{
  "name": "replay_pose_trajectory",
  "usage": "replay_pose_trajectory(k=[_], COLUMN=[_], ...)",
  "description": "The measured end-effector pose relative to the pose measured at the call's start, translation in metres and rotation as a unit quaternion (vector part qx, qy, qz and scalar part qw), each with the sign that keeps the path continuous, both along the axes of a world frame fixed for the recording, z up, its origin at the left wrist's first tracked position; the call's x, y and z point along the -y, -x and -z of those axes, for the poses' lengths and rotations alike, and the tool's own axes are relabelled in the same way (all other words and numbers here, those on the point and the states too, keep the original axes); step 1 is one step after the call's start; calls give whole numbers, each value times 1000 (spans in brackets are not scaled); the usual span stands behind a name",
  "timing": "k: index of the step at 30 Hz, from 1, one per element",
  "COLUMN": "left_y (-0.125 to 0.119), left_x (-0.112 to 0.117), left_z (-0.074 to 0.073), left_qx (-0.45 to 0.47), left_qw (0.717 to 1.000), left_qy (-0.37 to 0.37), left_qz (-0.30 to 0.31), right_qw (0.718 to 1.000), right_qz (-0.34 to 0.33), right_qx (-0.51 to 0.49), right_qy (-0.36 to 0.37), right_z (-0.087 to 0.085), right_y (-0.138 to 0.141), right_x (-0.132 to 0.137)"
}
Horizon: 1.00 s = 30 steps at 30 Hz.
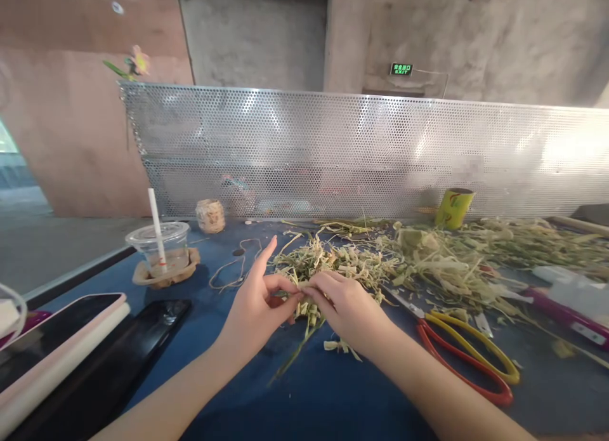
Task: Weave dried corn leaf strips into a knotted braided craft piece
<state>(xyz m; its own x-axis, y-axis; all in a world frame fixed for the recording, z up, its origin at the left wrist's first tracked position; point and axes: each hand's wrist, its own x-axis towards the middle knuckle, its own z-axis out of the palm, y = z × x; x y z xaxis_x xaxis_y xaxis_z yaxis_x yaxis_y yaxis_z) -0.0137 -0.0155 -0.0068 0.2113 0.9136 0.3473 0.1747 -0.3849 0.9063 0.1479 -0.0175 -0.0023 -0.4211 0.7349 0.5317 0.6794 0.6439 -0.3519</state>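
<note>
Both hands meet over a blue table, fingertips pinched together at one spot. My left hand (264, 295) pinches with thumb and fingers while its index finger points up. My right hand (340, 301) closes from the other side, its fingers bent over the same spot. Between them is a bundle of dried plant strips (309, 311), pale and greenish; the exact grip is partly hidden by the fingers. A thin green stalk (297, 355) slants down toward me from below the hands. Just behind lies a loose heap of dried plant strips (342, 260).
Red-and-yellow-handled scissors (469, 355) lie at the right, near a purple-handled tool (566, 314). A yellow-green can (454, 207) stands behind more plant strips (442, 269). On the left are a plastic cup (164, 244), phones (61, 339) and a string loop (228, 269). A perforated metal panel (304, 149) borders the back.
</note>
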Motion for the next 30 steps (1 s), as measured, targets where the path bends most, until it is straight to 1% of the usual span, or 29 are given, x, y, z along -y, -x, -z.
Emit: replay_pose_trajectory(k=[4, 9, 11, 14, 16, 17, 18, 19, 20, 21, 22, 23, 25, 26, 27, 28, 30], left_y=[-2, -7, -8, -4, 1, 3, 5, 7, 8, 9, 10, 12, 16, 19, 23, 26, 32], left_x=[2, 7, 6, -1, -8, -11, -14, -16, -18, -20, -22, -24, -30, -33, -37, -40, -47], left_z=[0, 2, 4, 4, 2, 1, 0, 0, 0, 1, 3, 5, 8, 9, 9, 9, 8], left_qx=[16, -5, -10, -8, 4, 12, 15, 18, 15, 7, 4, -8, -58, -88, -121, -146, -184], left_qw=[1000, 1000, 1000, 999, 997, 996, 997, 997, 997, 997, 996, 995, 986, 978, 970, 962, 943], left_qy=[16, -10, -15, -19, -23, -14, -11, -18, -25, -34, -47, -62, -102, -117, -130, -144, -173], left_qz=[13, -11, -9, -28, -77, -86, -80, -76, -72, -71, -75, -83, -121, -146, -168, -182, -218], right_qw=[997, 991, 986, 971, 957, 953, 954, 962, 965, 958, 943, 917, 853, 823, 797, 777, 745], right_qz=[-11, -50, -64, -135, -197, -205, -208, -187, -151, -119, -118, -132, -156, -152, -135, -112, -75], right_qx=[63, 68, 67, 72, 69, 48, 4, -57, -134, -211, -277, -346, -465, -513, -553, -585, -635], right_qy=[-39, -106, -140, -182, -202, -217, -217, -189, -169, -156, -145, -150, -176, -189, -199, -201, -192], right_z=[-1, 3, 5, 4, 3, 2, 1, -1, -2, -3, -5, -7, -12, -15, -18, -21, -26], right_y=[-1, -4, -4, 1, 3, 3, 2, -1, -4, -9, -15, -20, -31, -36, -40, -45, -54], right_x=[0, -3, -3, 3, 8, 9, 10, 10, 10, 8, 6, 4, 0, -3, -5, -7, -12])
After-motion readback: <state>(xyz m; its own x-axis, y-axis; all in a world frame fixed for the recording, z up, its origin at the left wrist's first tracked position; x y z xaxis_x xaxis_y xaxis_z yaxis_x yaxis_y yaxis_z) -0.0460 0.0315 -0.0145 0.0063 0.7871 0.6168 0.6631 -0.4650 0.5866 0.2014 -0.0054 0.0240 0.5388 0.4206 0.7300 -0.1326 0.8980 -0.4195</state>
